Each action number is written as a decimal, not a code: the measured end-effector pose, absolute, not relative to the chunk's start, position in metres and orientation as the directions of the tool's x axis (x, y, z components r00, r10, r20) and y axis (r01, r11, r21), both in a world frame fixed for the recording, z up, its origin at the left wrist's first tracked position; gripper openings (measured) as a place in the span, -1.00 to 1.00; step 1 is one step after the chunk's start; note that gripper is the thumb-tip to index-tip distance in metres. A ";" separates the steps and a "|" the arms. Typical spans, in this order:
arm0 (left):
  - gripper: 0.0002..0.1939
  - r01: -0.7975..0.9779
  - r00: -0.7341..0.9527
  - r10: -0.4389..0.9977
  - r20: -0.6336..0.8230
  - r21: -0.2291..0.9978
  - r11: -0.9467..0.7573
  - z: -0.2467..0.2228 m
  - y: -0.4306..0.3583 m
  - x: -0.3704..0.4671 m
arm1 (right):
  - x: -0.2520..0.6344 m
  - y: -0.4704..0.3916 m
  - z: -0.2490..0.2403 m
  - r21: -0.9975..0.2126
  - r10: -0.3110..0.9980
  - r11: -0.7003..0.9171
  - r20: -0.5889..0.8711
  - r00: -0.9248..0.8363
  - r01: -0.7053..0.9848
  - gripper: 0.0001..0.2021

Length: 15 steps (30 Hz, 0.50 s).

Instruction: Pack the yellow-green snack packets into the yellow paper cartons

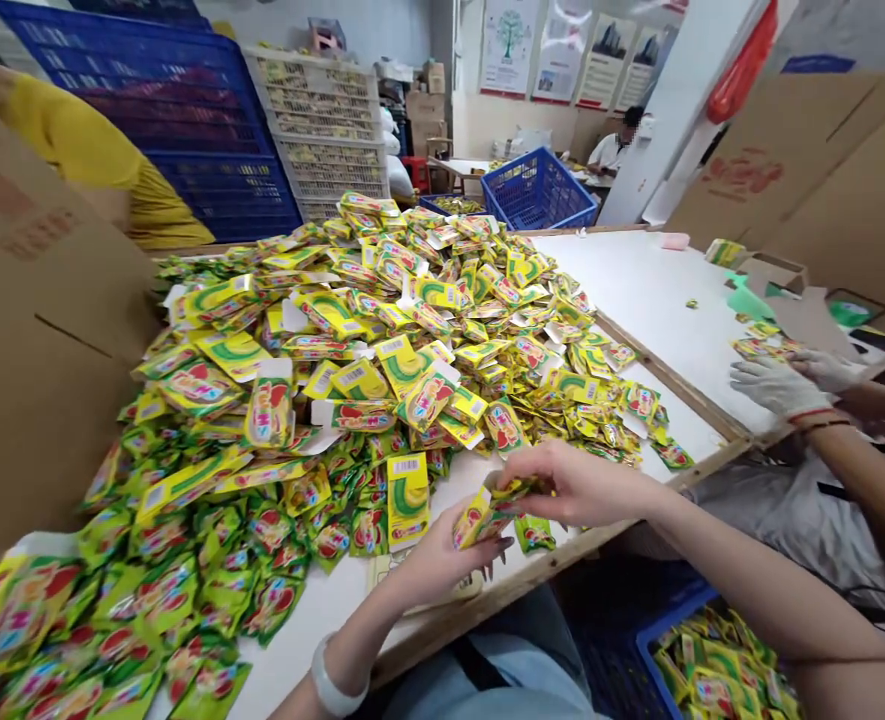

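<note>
Cardboard, thin and yellow, forms the slim box (472,518) clamped in my left hand (438,555) near me, while my right hand (566,485) pinches crinkled foil packets (515,490) at one end. Heaped boxes (363,380) beyond carry barcodes, banana pictures and multicoloured lettering I cannot fully read. The white tabletop (622,275) has a wooden rim (547,570); a lattice-sided blue plastic crate (521,195) and wall posters (508,45) are far off.

Two bare forearms (757,575) reach in from the near side; the left hand (438,562) curls upward, the right hand (581,482) arches over, fingers (523,462) bent towards it.
</note>
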<state>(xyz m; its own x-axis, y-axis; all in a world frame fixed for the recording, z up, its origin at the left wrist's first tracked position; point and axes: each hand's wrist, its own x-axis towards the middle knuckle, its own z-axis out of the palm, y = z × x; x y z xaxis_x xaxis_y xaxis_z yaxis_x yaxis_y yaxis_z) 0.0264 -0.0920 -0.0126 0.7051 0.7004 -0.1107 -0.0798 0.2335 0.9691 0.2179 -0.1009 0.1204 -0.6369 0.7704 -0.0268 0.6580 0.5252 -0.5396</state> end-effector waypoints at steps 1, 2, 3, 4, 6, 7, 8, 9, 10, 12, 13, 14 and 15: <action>-0.56 -0.050 0.724 0.678 -0.127 0.971 0.235 -0.013 -0.091 0.024 | 0.217 -0.103 0.124 -0.492 0.746 0.565 -0.039 -0.665 0.663 -0.83; -0.56 -0.020 0.726 0.673 -0.141 0.974 0.226 -0.014 -0.090 0.022 | 0.216 -0.105 0.126 -0.451 0.721 0.603 -0.045 -0.692 0.658 -0.79; -0.55 0.006 0.713 0.685 -0.152 0.978 0.210 -0.018 -0.088 0.020 | 0.216 -0.106 0.128 -0.429 0.702 0.630 -0.041 -0.711 0.647 -0.75; -0.54 0.025 0.686 0.710 -0.157 0.981 0.193 -0.023 -0.086 0.019 | 0.217 -0.106 0.129 -0.430 0.695 0.640 -0.027 -0.718 0.636 -0.72; -0.48 0.027 0.633 0.760 -0.150 0.985 0.172 -0.036 -0.080 0.017 | 0.221 -0.103 0.127 -0.483 0.721 0.614 0.023 -0.692 0.624 -0.71; -0.46 0.020 0.628 0.766 -0.141 0.986 0.166 -0.043 -0.077 0.017 | 0.224 -0.100 0.124 -0.515 0.746 0.589 0.050 -0.664 0.623 -0.74; -0.43 0.010 0.643 0.753 -0.136 0.985 0.169 -0.049 -0.075 0.017 | 0.227 -0.097 0.120 -0.538 0.768 0.567 0.072 -0.636 0.623 -0.79; -0.40 0.003 0.661 0.738 -0.135 0.984 0.177 -0.054 -0.073 0.017 | 0.230 -0.093 0.115 -0.552 0.783 0.554 0.092 -0.615 0.624 -0.83; -0.38 -0.002 0.678 0.722 -0.136 0.982 0.187 -0.058 -0.071 0.017 | 0.231 -0.090 0.109 -0.558 0.793 0.547 0.109 -0.599 0.623 -0.86; -0.35 0.011 0.699 0.698 -0.154 0.979 0.205 -0.060 -0.071 0.016 | 0.231 -0.085 0.094 -0.580 0.804 0.529 0.109 -0.584 0.620 -0.85; -0.34 0.022 0.699 0.696 -0.163 0.978 0.207 -0.060 -0.071 0.016 | 0.230 -0.083 0.086 -0.600 0.805 0.511 0.082 -0.588 0.616 -0.83; -0.35 0.028 0.701 0.694 -0.165 0.978 0.205 -0.059 -0.071 0.016 | 0.228 -0.082 0.078 -0.622 0.803 0.490 0.049 -0.594 0.611 -0.80; -0.37 0.026 0.711 0.684 -0.161 0.979 0.204 -0.057 -0.071 0.016 | 0.226 -0.082 0.071 -0.639 0.803 0.470 0.023 -0.596 0.609 -0.78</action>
